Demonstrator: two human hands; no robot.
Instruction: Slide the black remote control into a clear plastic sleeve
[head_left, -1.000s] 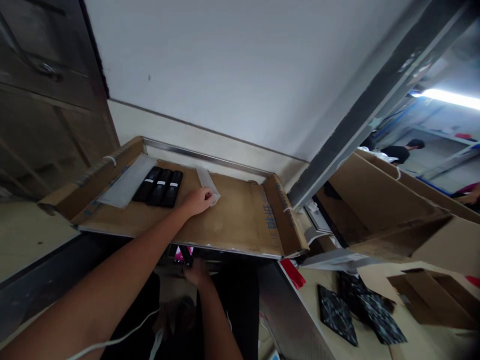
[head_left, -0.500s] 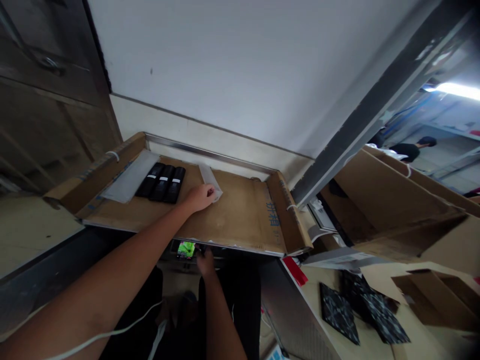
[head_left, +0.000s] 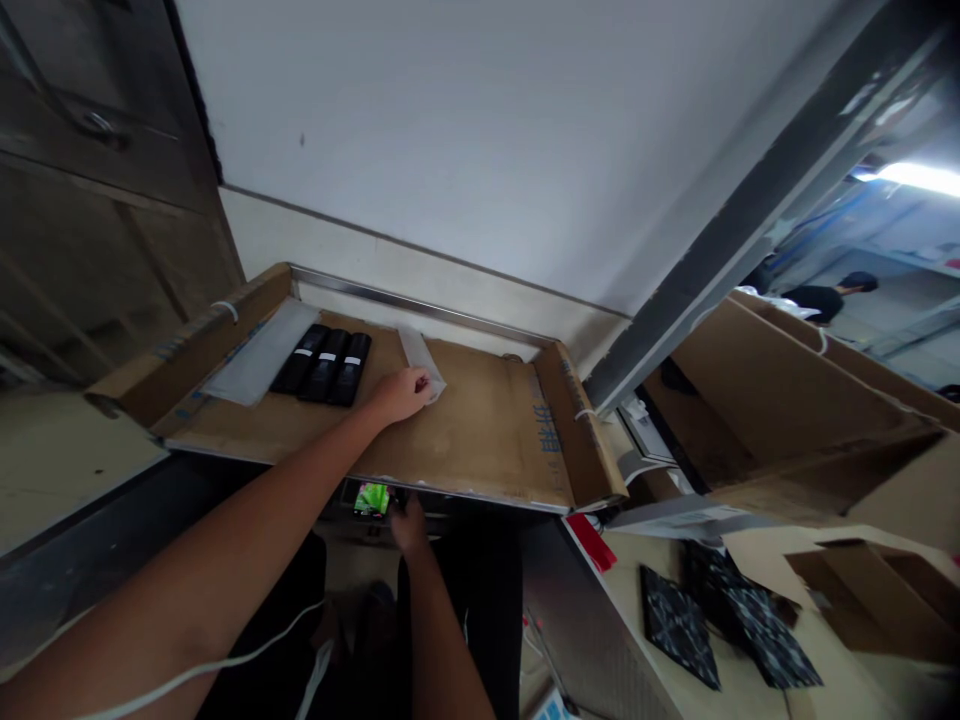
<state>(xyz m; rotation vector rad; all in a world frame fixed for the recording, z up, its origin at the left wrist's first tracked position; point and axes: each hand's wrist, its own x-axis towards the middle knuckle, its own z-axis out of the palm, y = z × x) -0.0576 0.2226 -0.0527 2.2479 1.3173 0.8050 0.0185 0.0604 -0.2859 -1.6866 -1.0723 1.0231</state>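
My left hand [head_left: 403, 393] rests on the cardboard-lined tray [head_left: 480, 440], fingers curled closed at the near end of a narrow translucent plastic strip [head_left: 420, 352]. To its left lie three black, flat, oblong items [head_left: 322, 368], side by side, each with a small white label. A larger translucent sheet [head_left: 262, 355] lies beyond them at the left. Below the tray's front edge, my right hand [head_left: 407, 522] is closed beside a small lit green screen [head_left: 372, 499]. A dark part lies between hand and screen; the tray edge and shadow hide what the fingers hold.
Raised cardboard flaps [head_left: 581, 425] border the tray's sides. A white wall [head_left: 465, 130] stands behind it. At the right are a large cardboard box [head_left: 795, 390], dark patterned packets [head_left: 679, 625] and a red strip [head_left: 592, 542]. A white cable [head_left: 225, 668] crosses my left arm. A person [head_left: 817, 300] is farther off.
Both hands stay almost where they were. The picture on the green screen has altered slightly, and the view has shifted very little.
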